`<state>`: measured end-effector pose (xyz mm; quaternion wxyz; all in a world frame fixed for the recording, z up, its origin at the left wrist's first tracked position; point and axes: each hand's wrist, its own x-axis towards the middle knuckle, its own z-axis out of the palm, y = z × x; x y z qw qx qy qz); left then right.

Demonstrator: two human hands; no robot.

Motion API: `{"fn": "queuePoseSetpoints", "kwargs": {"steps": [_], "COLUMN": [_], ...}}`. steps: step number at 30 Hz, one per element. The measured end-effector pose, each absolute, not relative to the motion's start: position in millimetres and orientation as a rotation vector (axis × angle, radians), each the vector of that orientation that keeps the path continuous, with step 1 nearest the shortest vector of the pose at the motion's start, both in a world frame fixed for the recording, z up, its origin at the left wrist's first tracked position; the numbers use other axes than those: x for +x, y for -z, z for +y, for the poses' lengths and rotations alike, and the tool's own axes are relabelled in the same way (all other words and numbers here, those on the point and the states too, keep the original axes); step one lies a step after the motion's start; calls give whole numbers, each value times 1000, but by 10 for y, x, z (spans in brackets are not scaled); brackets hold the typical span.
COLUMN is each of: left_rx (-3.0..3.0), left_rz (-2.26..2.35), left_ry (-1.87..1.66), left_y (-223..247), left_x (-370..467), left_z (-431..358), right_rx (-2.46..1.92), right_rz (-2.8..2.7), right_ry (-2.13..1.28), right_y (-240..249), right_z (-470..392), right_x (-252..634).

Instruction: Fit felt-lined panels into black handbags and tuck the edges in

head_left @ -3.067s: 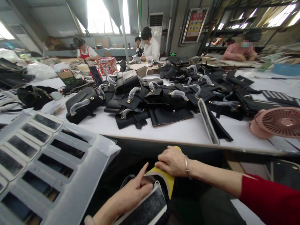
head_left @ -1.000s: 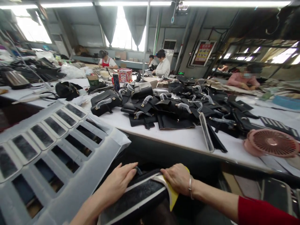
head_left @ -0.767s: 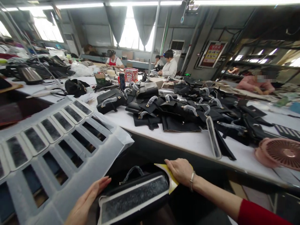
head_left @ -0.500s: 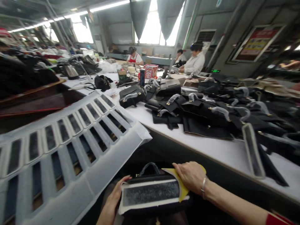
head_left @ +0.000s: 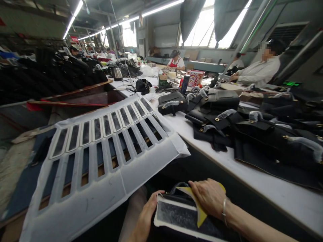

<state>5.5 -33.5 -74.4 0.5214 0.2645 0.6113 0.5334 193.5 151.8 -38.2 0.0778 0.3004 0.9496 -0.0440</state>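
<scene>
A black handbag (head_left: 176, 191) rests on my lap below the table edge. A white-bordered dark adhesive strip (head_left: 176, 216) lies across its upturned side. My left hand (head_left: 147, 216) grips the strip's left end and the bag beneath it. My right hand (head_left: 209, 198) lies flat on a yellow scraper (head_left: 200, 215), pressing it onto the strip's right part. A thin bracelet circles my right wrist.
A large white die-cut sheet (head_left: 101, 158) with several slots and remaining strips slopes at my left. The white table (head_left: 252, 181) carries a heap of black handbags (head_left: 227, 114) with wrapped handles. Other people work at the far end, one in white (head_left: 259, 70).
The view has swung left and down. My left hand left the bag briefly, then took hold of the strip's left end. My right hand stayed on the yellow scraper.
</scene>
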Motion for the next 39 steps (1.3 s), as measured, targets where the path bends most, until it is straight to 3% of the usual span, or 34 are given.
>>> {"fn": "queuePoseSetpoints", "kwargs": {"steps": [8, 20, 30, 39], "left_rx": [463, 417, 290, 596], "left_rz": [1427, 1693, 1702, 2076], "left_ry": [-1431, -1466, -1623, -1336], "left_y": [1065, 905, 1063, 936], "left_x": [123, 185, 287, 208], "left_z": [-342, -358, -390, -458], "right_rx": [457, -469, -661, -646], "right_rz": [3081, 3122, 3037, 2982], "right_ry": [150, 174, 142, 142], "right_y": [398, 396, 381, 319], "right_z": [1581, 1667, 1671, 1635], "right_x": [1083, 372, 260, 277]}}
